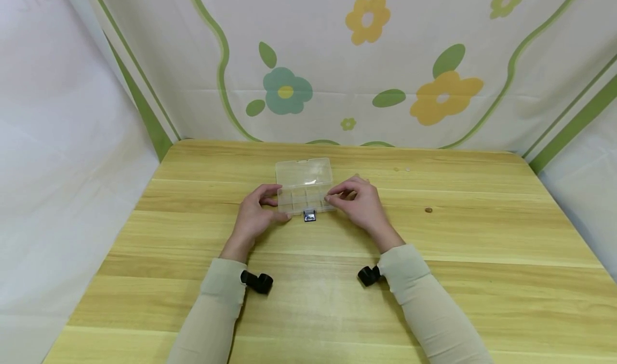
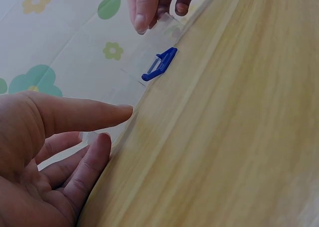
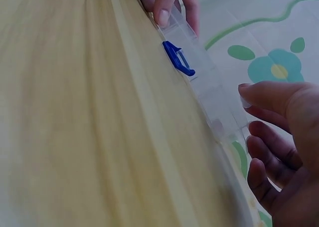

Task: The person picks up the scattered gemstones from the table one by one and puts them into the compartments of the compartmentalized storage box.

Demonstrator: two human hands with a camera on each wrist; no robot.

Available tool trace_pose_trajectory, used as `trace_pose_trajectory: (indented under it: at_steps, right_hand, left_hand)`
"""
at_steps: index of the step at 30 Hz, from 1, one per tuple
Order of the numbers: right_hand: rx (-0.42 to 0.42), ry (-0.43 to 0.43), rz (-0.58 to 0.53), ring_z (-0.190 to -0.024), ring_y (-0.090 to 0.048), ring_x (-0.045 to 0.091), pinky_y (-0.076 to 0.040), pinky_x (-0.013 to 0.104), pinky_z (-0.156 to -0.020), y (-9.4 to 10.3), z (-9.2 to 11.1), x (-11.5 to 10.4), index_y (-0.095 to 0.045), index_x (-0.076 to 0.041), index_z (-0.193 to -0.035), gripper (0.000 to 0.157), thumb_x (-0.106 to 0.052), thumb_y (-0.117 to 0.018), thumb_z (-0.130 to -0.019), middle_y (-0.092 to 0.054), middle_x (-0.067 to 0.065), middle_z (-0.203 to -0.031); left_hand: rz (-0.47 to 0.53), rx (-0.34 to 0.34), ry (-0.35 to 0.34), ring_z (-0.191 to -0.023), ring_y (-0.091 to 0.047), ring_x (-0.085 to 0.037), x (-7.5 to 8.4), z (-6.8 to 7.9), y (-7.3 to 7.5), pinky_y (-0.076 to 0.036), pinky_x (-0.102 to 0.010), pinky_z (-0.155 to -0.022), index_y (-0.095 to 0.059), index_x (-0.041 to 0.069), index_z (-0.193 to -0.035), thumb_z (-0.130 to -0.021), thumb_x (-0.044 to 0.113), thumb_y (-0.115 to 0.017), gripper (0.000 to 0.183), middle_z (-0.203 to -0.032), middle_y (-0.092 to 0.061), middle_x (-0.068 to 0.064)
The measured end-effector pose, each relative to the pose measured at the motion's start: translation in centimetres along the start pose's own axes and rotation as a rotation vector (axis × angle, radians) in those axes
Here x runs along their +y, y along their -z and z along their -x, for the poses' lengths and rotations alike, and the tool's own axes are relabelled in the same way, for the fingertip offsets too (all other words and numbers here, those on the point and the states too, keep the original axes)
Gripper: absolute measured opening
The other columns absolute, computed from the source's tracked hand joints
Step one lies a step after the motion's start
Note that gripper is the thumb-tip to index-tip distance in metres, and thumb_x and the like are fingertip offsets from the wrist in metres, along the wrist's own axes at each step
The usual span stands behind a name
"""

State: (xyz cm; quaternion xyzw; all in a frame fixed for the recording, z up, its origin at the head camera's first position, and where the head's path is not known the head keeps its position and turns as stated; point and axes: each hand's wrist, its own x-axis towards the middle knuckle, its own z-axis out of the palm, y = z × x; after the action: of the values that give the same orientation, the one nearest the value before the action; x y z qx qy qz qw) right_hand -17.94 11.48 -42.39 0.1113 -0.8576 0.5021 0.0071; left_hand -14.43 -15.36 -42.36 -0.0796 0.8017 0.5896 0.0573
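Box (image 1: 302, 176) sat near the counter's (image 1: 308, 310) far edge; part-spread left fingers (image 2: 91, 168) gripped it, closed right fingers (image 3: 271, 96) pinched something pale (image 3: 244, 103).

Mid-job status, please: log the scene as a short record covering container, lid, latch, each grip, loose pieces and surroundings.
container: clear plastic compartment box on the table
lid: clear lid open, at the box's far side
latch: blue latch at the near edge, unfastened
left: left grip holds the box's left end
right: right grip pinches a small pale piece by the box's right end
loose pieces: brown piece at right; two tiny pieces farther back, too small to identify
surroundings: wood-grain table, flower-print cloth behind
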Motion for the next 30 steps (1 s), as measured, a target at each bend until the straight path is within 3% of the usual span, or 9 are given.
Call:
trace_pose_trajectory:
  at_steps: [14, 30]
  right_hand:
    - [-0.033, 0.007, 0.000, -0.091, -0.061, 0.022, -0.051, 0.037, -0.082, -1.0, -0.2, -0.1, -0.085, -0.018, -0.098, 0.009, -0.022, -0.088, -0.091, -0.071, 0.003, -0.102]
    - [-0.032, -0.023, 0.015, -0.090, -0.056, 0.023, -0.047, 0.036, -0.080, -1.6, 0.3, 0.0, -0.086, -0.019, -0.104, 0.013, -0.027, -0.086, -0.093, -0.067, 0.003, -0.106]
  left_hand:
    - [-0.014, 0.019, -0.017, -0.121, -0.063, -0.027, -0.1, 0.0, -0.1, -0.047, -0.038, -0.103, -0.067, 0.018, -0.143, -0.075, -0.003, -0.092, 0.076, -0.146, -0.068, -0.004]
    - [-0.015, 0.016, -0.017, -0.120, -0.063, -0.028, 0.0, 0.0, 0.0, -0.047, -0.043, -0.107, -0.067, 0.018, -0.143, -0.075, -0.003, -0.092, 0.076, -0.146, -0.067, -0.005]
